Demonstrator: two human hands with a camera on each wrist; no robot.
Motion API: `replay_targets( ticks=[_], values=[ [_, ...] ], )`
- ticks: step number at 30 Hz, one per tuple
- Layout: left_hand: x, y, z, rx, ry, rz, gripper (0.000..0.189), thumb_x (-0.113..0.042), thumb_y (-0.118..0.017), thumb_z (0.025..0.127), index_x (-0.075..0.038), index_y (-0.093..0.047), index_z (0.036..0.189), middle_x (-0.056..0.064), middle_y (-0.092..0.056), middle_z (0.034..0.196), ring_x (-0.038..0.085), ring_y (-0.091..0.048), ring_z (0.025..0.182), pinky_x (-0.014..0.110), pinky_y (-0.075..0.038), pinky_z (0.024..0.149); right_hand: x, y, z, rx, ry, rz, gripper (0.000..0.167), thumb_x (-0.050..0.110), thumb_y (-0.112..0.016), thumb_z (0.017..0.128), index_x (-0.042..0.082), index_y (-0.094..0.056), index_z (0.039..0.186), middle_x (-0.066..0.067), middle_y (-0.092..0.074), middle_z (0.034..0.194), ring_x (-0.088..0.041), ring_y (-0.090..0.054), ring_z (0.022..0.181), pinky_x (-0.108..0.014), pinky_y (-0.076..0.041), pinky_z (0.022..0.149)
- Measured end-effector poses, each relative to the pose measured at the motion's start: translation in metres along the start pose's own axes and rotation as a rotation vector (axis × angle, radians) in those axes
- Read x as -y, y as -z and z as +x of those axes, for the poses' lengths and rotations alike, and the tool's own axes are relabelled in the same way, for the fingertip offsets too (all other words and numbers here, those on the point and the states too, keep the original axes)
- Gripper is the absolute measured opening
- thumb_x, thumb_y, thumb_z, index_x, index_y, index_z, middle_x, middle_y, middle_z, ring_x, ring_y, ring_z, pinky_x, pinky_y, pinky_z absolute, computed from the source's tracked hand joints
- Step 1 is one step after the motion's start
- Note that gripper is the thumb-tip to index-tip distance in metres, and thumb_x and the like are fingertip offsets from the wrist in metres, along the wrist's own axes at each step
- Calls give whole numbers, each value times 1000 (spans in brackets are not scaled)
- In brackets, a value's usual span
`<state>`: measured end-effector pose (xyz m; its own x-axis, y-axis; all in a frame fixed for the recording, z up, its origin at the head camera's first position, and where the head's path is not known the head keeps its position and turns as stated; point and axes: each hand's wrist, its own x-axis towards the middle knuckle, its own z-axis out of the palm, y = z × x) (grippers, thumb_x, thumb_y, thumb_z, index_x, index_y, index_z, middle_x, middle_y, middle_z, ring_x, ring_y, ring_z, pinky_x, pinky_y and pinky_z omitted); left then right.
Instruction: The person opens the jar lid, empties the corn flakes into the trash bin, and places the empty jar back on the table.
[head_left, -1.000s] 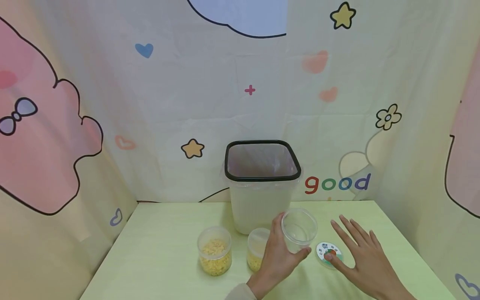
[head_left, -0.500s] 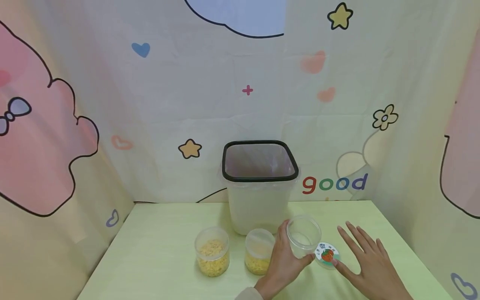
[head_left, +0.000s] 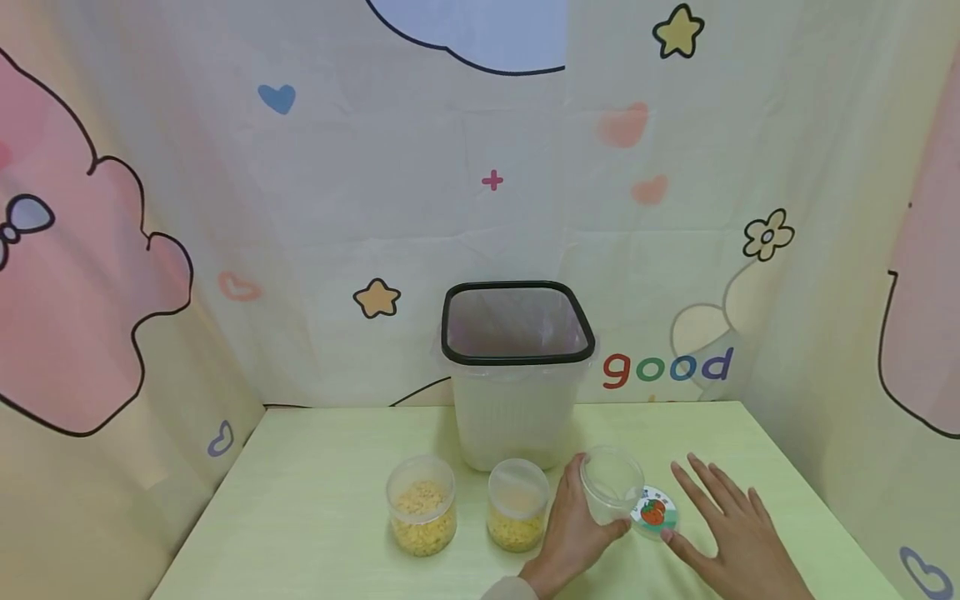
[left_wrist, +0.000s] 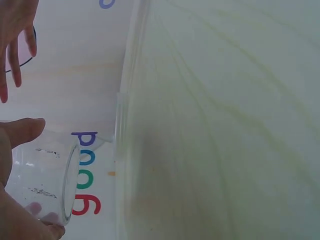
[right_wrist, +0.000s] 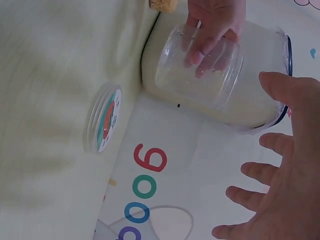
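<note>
In the head view my left hand (head_left: 573, 537) grips a clear plastic jar (head_left: 609, 477) from its left side, fingers behind and thumb in front. No contents show through its walls. The left wrist view shows that jar (left_wrist: 37, 175) held above the tabletop. My right hand (head_left: 742, 537) hovers to the right, fingers spread and holding nothing. Between the hands a round lid (head_left: 654, 512) with a strawberry picture lies on the table, partly covered by the jar in the head view. The right thumb tip appears right at its edge there.
Two clear jars with yellow bits, a left jar (head_left: 422, 521) and a right jar (head_left: 517, 521), stand left of my left hand. A white bin (head_left: 517, 417) with a black rim and liner stands behind them. A printed curtain (head_left: 420, 183) surrounds the pale green table (head_left: 315, 483).
My left hand has brought the clear jar lower and slightly right, closer to the lid. My right hand has sunk a little, its fingers still spread.
</note>
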<state>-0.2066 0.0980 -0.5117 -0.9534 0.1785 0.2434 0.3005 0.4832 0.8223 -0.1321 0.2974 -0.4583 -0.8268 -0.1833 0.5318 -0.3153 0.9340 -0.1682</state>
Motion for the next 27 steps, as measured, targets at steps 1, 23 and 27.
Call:
replay_targets(
  ticks=[1,23,27],
  values=[
    [1,-1,0,5,6,2,100,-32,-88,70,-19,-27,148,4,-49,142,21,-53,127,40,-49,103,0,0,0,6,-2,-2,83,47,-72,83,31,-32,154,-7,-37,157,-25,-20,151,-66,-1,119],
    [19,-17,11,39,77,-32,100,-30,-90,67,-12,-30,146,7,-51,140,26,-55,127,42,-48,104,-1,-7,-3,29,-13,2,82,47,-72,83,32,-33,153,-8,-41,154,-30,-29,144,-72,-12,114],
    [25,-20,12,38,78,-34,100,-29,-90,67,-12,-31,145,8,-51,141,27,-54,127,42,-48,104,0,-7,-2,31,-15,-2,81,48,-72,82,31,-35,152,-8,-42,154,-34,-34,140,-72,-16,112]
  ],
)
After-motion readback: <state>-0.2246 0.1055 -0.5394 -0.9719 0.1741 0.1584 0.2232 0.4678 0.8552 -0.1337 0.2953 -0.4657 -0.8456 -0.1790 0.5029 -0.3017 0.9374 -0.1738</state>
